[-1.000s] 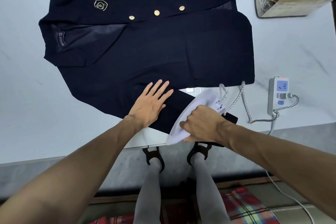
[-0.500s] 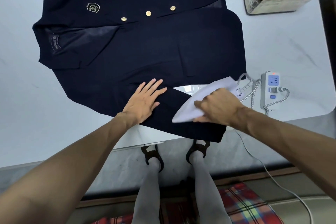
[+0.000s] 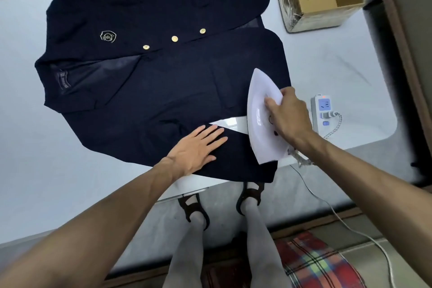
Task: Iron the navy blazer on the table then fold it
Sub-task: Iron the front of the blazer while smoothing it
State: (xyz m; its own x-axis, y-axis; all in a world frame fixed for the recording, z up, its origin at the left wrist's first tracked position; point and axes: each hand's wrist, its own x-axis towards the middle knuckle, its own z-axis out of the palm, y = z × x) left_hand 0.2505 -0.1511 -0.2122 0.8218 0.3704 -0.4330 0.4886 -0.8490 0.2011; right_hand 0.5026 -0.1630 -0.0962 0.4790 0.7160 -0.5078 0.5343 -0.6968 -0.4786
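Your iron has swung round since 0.5 s ago, tip now pointing away from you onto the navy blazer, which lies spread on the table. Your right hand curls round its handle; your left hand presses flat, fingers straight, on the near sleeve.

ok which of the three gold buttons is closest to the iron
The rightmost button, farthest from the chest badge. The other two lie further left, away from the iron in the right hand.
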